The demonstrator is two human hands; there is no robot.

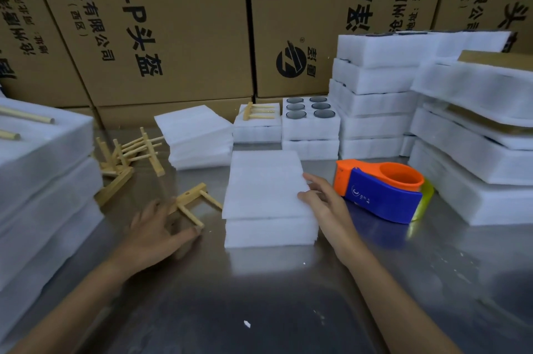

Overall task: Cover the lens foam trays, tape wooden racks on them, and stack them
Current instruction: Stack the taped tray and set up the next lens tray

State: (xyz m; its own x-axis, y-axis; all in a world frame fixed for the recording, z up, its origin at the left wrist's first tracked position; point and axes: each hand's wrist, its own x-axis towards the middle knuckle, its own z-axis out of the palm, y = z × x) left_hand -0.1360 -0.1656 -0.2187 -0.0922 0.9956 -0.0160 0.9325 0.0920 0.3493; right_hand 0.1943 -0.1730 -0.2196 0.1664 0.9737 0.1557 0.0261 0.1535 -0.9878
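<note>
- Both forearms reach in from the near edge over the steel table (259, 296), where small white crumbs lie.
- Left hand (155, 234), blurred, lies palm down with fingers spread, fingertips touching the wooden rack (190, 203) that lies on the table just left of the covered foam tray (268, 209).
- Right hand (326, 203) rests on that tray's right edge, fingers straight and slightly apart on the white cover sheet (264, 183).
- Just right of it lies an orange and blue tape dispenser (380, 192).
- Farther left, a loose heap of wooden racks (129, 154); behind the tray, a pile of foam sheets (199, 137).
- Far centre, an open tray of lenses (310, 114) beside a tray bearing a rack (256, 123).
- Foam stacks (372, 88) flank both sides; cardboard boxes (173, 22) wall the back.
</note>
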